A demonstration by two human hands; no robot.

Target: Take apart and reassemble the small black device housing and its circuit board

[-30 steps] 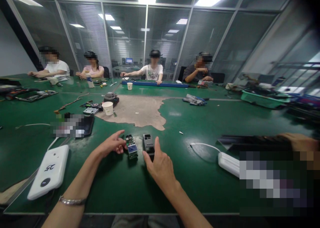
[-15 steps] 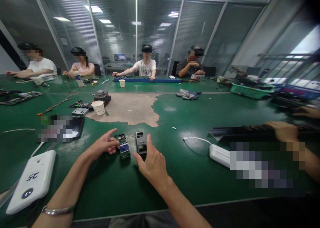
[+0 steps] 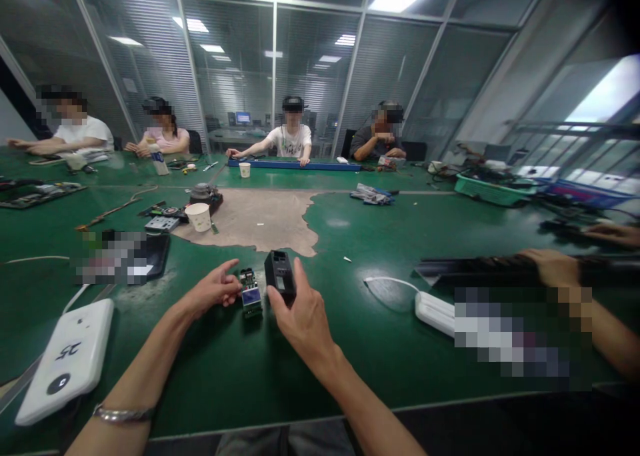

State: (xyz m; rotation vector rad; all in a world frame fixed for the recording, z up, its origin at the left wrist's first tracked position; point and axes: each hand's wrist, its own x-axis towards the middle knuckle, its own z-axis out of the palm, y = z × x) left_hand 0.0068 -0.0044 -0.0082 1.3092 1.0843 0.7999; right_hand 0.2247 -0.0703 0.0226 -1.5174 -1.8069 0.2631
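Observation:
My right hand (image 3: 303, 311) grips a small black plastic housing (image 3: 281, 273) between thumb and fingers, tilted so its openings and a pale label area face me. Just left of it a small circuit board (image 3: 251, 296) with a blue display rests on the green table. My left hand (image 3: 219, 288) is at the board's left edge, index finger stretched out and the other fingers loosely bent. The thumb is close to the board; whether it touches is hard to tell. Nothing shows inside the left hand.
A white power bank (image 3: 70, 356) lies at left, another white device (image 3: 434, 313) at right. Beyond my hands are a paper cup (image 3: 199, 217), a brown sheet (image 3: 265, 219) and gloves (image 3: 373, 194). At right, another person's hand (image 3: 557, 268) rests on a long black part (image 3: 465, 271).
The housing has turned in my right hand, from its grey face to its dark side, and moved slightly up and left. My left hand and the board have barely moved.

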